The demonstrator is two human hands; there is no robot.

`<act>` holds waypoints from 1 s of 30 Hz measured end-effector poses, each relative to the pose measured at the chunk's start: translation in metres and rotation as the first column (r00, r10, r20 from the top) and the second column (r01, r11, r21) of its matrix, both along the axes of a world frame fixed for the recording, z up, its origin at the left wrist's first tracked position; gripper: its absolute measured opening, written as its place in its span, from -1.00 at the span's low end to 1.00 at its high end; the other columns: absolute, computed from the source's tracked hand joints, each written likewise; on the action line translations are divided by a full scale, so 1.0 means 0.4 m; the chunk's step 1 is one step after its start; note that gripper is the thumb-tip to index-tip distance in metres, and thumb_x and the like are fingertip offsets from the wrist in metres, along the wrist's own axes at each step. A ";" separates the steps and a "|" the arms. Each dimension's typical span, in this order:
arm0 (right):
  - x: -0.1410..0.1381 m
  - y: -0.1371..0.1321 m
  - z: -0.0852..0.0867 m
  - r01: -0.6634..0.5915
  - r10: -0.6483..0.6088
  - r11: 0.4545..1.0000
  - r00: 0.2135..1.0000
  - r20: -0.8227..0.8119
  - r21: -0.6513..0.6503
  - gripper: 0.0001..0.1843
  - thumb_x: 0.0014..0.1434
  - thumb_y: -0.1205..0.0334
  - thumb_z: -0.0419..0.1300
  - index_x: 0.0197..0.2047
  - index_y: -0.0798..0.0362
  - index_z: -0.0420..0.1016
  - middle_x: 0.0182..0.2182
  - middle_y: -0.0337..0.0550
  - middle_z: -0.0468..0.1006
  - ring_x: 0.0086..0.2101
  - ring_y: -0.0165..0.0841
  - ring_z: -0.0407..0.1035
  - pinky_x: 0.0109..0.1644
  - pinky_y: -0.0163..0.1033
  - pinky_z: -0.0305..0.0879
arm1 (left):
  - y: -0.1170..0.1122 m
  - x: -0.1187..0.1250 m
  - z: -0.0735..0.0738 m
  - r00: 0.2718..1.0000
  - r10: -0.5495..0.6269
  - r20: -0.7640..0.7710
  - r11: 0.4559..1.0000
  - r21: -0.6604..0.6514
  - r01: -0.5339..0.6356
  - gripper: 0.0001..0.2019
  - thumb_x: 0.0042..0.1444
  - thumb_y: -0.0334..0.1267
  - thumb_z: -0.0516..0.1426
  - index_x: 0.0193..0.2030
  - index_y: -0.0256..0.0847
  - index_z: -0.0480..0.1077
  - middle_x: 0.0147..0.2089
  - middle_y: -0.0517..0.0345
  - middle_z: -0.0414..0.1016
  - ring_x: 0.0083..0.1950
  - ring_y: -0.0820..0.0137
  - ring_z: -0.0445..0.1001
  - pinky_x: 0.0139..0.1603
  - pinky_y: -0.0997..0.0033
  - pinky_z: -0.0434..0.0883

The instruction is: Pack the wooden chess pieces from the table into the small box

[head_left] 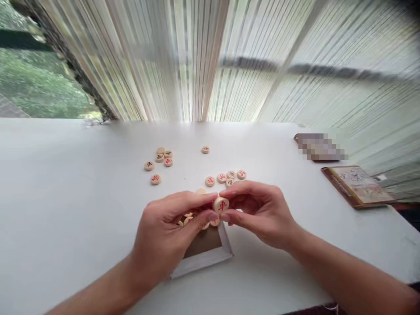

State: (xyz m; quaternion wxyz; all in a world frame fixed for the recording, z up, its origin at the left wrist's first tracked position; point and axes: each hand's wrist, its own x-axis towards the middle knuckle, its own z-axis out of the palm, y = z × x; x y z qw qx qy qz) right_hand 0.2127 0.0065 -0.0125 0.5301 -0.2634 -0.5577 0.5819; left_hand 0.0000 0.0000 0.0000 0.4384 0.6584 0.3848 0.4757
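Between my two hands is a round wooden Chinese chess piece (221, 204) with a red character facing me. My left hand (177, 223) pinches its left side with thumb and fingertips. From the right, my right hand (259, 210) grips the same piece between thumb and forefinger. Below them lies a shallow open box (205, 262) with a white rim and brown bottom. Several chess pieces sit in its far part, among them a red-marked one (215, 221); my left hand partly hides them and the box's left side.
Several loose pieces, such as a black-marked one (148, 166) and a red-marked one (210, 180), lie beyond my hands on the white table (82, 197). At the right are a brown-edged box (357, 186) and a blurred-out item (320, 148). A striped curtain (197, 57) hangs behind.
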 end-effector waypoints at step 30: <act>0.003 -0.001 -0.010 0.066 -0.076 0.992 0.993 0.087 0.105 -0.60 0.14 0.57 0.48 -0.02 -0.04 0.74 -0.21 -0.20 0.76 -0.27 -0.42 0.67 -0.11 -0.36 0.68 | -0.006 0.014 -0.004 0.997 0.004 0.078 0.987 -0.162 0.008 -0.79 0.21 -0.38 0.40 -0.05 -0.01 0.72 -0.14 0.23 0.78 -0.17 0.40 0.76 -0.12 0.58 0.69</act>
